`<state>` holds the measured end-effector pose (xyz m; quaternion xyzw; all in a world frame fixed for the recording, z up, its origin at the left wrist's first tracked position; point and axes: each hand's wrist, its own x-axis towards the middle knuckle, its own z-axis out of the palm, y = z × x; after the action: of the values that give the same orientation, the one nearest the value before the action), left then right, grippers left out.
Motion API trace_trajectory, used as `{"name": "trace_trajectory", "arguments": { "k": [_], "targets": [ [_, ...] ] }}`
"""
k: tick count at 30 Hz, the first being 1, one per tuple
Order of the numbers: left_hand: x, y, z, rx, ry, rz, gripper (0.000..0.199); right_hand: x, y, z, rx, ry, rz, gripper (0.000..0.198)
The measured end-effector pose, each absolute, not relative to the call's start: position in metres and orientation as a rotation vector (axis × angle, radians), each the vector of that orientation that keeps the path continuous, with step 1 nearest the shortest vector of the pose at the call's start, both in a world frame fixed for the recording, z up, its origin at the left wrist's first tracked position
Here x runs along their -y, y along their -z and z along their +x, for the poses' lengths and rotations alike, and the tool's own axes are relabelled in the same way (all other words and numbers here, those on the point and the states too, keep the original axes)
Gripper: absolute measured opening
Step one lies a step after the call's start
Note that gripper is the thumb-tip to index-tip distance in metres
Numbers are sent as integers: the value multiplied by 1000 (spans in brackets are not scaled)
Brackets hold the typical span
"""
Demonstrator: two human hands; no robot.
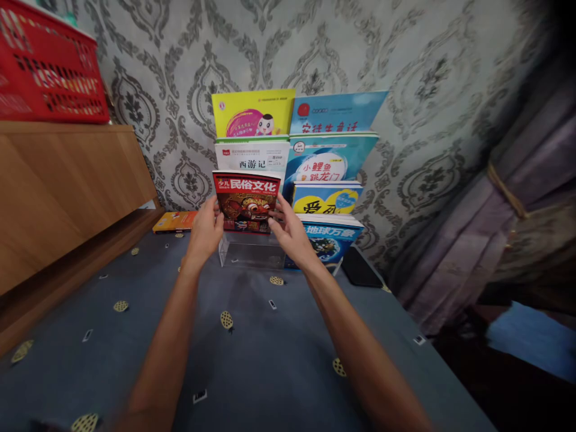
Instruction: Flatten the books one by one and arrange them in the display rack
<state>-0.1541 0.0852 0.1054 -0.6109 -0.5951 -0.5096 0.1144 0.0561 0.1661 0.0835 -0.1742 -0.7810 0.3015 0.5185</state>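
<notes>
A dark red book with a mask on its cover (246, 204) stands upright between my two hands, at the left column of a clear tiered book rack (252, 255). My left hand (206, 228) grips the book's left edge. Its right edge is held by my right hand (290, 231), thumb on the cover. Behind it rise a white book (252, 157) and a yellow book (254, 114). The right column holds a blue book (339, 111), a teal book (333, 159), a blue-and-yellow book (328, 198) and, in front, a blue globe book (324, 243).
An orange book (174, 221) lies flat left of the rack. A black phone-like slab (361, 267) rests at the rack's right. At the left stands a wooden cabinet (67, 192) bearing a red basket (54, 78). Patterned wallpaper is behind; a tied curtain (468, 240) hangs right.
</notes>
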Motion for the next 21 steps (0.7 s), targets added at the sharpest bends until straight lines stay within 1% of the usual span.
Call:
{"name": "trace_trajectory", "arguments": {
  "k": [2, 7, 10, 16, 21],
  "targets": [
    [-86, -103, -154, 1727, 1493, -1805, 48, -167, -82, 56, 1869, -732, -409, 73],
    [-88, -100, -155, 1712, 1480, -1821, 65, -167, -83, 56, 1897, -718, -431, 73],
    [-89, -98, -157, 1730, 1487, -1825, 69, -164, -84, 55, 1909, -698, -440, 73],
    [-91, -94, -160, 1780, 1471, -1808, 70, -163, -85, 55, 1911, -686, -439, 74],
    [-91, -95, -159, 1804, 1458, -1822, 62, -165, -84, 55, 1920, -682, -435, 74]
  ]
}}
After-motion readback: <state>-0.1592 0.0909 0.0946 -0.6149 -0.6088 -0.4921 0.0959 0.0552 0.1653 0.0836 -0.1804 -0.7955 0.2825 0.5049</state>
